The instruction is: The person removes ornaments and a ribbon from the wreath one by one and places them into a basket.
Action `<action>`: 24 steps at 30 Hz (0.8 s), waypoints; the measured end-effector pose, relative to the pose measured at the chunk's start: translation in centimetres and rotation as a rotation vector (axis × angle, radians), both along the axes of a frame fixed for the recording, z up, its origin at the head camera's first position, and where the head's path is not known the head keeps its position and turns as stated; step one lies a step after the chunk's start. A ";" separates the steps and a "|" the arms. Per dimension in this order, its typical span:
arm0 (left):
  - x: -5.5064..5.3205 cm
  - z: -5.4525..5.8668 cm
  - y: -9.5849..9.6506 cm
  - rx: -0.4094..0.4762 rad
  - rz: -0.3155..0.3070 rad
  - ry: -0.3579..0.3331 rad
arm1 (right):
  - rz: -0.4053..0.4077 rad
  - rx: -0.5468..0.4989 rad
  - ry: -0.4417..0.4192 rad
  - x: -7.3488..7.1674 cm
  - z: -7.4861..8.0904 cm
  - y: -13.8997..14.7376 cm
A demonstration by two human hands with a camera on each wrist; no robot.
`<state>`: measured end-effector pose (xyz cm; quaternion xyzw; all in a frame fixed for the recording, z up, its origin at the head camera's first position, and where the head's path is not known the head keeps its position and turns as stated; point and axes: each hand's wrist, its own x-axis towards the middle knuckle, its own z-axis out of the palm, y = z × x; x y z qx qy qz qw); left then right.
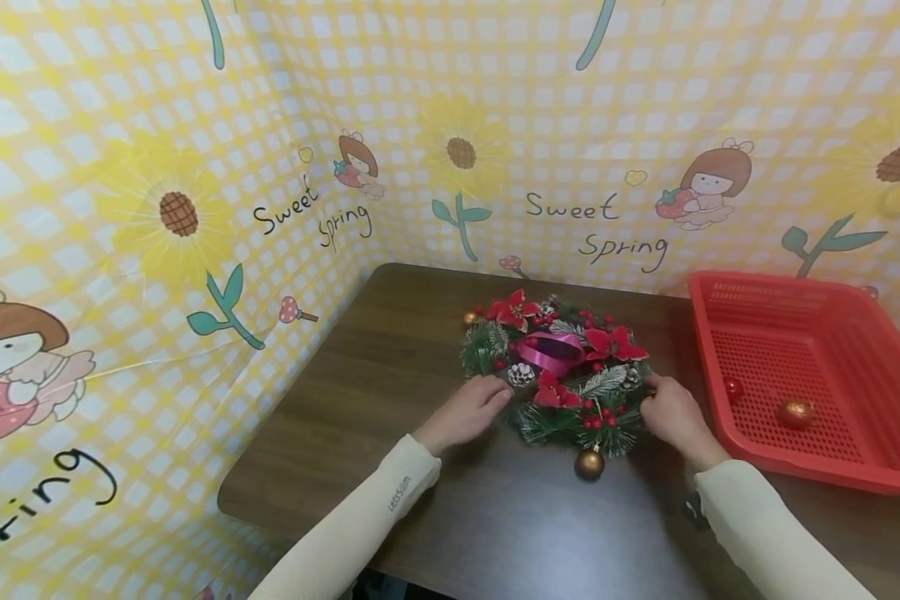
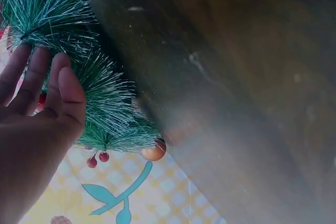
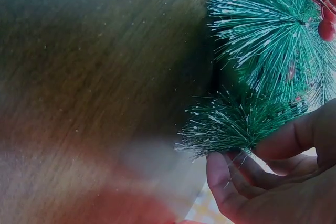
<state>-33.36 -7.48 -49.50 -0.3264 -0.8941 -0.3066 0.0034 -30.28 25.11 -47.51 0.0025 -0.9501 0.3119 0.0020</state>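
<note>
A Christmas wreath point(image 1: 538, 423) lies flat on the table, with green pine sprigs, red poinsettias point(image 1: 516, 310), pine cones point(image 1: 521, 374) and red berries. Across its middle runs a pink ribbon point(image 1: 546, 357). One gold bauble point(image 1: 589, 464) sits at its near edge, another point(image 1: 470, 318) at the far left. My left hand point(image 1: 471, 407) is at the wreath's left side; in the left wrist view its loosely bent fingers point(image 2: 38, 74) touch the pine needles. At the right side, my right hand point(image 1: 673, 415) pinches a pine sprig point(image 3: 231, 127) between thumb and fingers.
To the right stands a red plastic basket point(image 1: 708, 358) holding a gold bauble point(image 1: 797, 412) and a small red bauble point(image 1: 732, 388). The brown wooden table point(image 1: 330, 417) meets a yellow checked cloth point(image 1: 390, 167) behind and to the left.
</note>
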 end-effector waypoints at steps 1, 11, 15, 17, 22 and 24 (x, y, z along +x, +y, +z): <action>0.0 0.0 0.0 -0.002 -0.001 -0.001 | -0.002 0.001 -0.011 0.0 0.0 0.0; -0.1 0.0 0.0 -0.013 -0.010 0.011 | -0.008 -0.013 -0.035 0.3 0.5 0.0; -0.1 0.0 0.0 -0.013 -0.014 0.010 | -0.037 -0.059 -0.032 0.6 0.9 -0.1; -0.1 0.0 0.0 -0.012 -0.015 0.014 | -0.068 -0.069 0.002 0.8 1.2 -0.2; 0.0 0.1 0.0 -0.012 -0.015 0.012 | -0.125 -0.062 0.181 1.3 2.1 -0.9; 0.0 0.2 0.0 -0.011 -0.016 0.010 | -0.096 -0.072 0.239 1.3 2.6 -1.3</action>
